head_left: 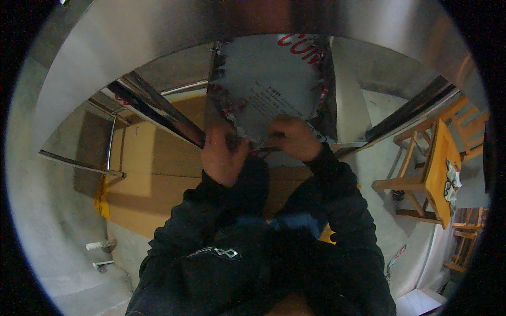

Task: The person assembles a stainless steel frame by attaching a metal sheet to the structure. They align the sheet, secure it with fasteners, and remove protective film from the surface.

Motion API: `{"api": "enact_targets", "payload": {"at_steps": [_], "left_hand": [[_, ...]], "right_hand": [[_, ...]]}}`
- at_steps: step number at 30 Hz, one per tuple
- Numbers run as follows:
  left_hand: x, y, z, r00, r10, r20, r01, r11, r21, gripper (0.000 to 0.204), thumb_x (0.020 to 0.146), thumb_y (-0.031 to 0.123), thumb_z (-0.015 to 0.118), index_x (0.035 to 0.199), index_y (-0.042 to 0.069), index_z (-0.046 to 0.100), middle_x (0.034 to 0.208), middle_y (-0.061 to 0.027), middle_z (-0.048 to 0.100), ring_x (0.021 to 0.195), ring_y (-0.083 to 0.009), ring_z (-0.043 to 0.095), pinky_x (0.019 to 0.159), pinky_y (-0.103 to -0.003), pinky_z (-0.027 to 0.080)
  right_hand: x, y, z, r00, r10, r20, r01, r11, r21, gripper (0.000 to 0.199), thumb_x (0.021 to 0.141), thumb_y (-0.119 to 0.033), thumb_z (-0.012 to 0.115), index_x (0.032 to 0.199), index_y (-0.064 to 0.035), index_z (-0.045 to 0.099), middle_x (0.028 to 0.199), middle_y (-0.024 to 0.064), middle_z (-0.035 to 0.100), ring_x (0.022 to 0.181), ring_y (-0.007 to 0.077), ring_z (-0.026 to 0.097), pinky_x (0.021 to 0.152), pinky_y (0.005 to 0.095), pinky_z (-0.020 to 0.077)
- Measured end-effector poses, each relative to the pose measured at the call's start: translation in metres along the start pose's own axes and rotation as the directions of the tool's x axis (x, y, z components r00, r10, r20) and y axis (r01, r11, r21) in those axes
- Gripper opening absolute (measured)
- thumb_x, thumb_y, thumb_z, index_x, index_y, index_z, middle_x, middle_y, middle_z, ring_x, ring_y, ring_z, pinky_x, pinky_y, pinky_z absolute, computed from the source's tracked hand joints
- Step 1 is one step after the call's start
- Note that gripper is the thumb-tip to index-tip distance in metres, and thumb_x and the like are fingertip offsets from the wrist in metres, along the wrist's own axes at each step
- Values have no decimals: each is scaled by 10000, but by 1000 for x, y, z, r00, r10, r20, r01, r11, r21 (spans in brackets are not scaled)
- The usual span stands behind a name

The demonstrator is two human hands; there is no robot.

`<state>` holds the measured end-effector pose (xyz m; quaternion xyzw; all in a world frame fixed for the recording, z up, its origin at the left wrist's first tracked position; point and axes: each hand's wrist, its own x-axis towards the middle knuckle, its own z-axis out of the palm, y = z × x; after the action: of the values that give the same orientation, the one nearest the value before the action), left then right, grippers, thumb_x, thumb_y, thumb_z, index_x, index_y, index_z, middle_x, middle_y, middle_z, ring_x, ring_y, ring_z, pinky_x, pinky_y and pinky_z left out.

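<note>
We see one sheet of protective film (274,89) and two hands on it. Our left hand (222,152) and right hand (292,138) are both raised in front of us, dark sleeves bent upward, each grip pinched shut on the film's lower edge. The film rises up and away from both grips, its long axis running away from us, against a steel panel (158,37). Far right of the right grip stands one yellow wooden chair (429,174).
</note>
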<state>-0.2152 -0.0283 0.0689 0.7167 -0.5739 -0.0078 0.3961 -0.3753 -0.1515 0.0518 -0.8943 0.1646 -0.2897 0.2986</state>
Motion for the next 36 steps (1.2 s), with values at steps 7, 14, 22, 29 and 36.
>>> {"api": "enact_targets", "payload": {"at_steps": [7, 14, 22, 29, 36], "left_hand": [[-7, 4, 21, 973, 216, 85, -228, 960, 166, 287, 638, 286, 741, 824, 89, 643, 895, -101, 611, 802, -303, 591, 675, -383, 498], [-8, -7, 38, 943, 334, 14, -328, 918, 224, 160, 666, 163, 675, 790, 94, 600, 789, -100, 548, 750, -296, 566, 612, -398, 470], [-6, 1, 10, 974, 223, 32, -225, 971, 80, 185, 653, 164, 689, 804, 98, 607, 816, -98, 555, 750, -282, 563, 623, -390, 470], [-10, -1, 27, 925, 379, -37, -372, 921, 116, 196, 628, 153, 703, 797, 91, 624, 833, -94, 562, 787, -304, 555, 677, -403, 461], [-16, -10, 39, 952, 303, -35, -304, 953, -13, 161, 621, 90, 662, 770, 76, 602, 838, -109, 554, 785, -313, 542, 676, -416, 427]], "right_hand": [[-2, -2, -8, 997, 59, 53, -59, 998, 3, 153, 718, -156, 625, 808, -36, 595, 777, 159, 584, 755, 336, 571, 663, 427, 455], [-8, 3, -25, 981, 196, -18, -193, 976, 100, 175, 732, -144, 660, 854, -31, 608, 751, 96, 582, 725, 194, 596, 655, 306, 471], [-9, 13, -61, 917, 398, -32, -380, 894, 237, 291, 759, -310, 667, 872, -48, 609, 806, 121, 617, 690, 263, 614, 624, 341, 488], [-13, -7, -14, 990, -92, -106, 58, 956, -288, 319, 658, -242, 710, 888, -57, 589, 899, 110, 554, 855, 293, 551, 737, 383, 459], [-11, 1, 3, 999, -32, -25, 25, 966, -258, 314, 621, -215, 700, 881, -79, 588, 901, 111, 527, 873, 323, 518, 741, 422, 443]]}}
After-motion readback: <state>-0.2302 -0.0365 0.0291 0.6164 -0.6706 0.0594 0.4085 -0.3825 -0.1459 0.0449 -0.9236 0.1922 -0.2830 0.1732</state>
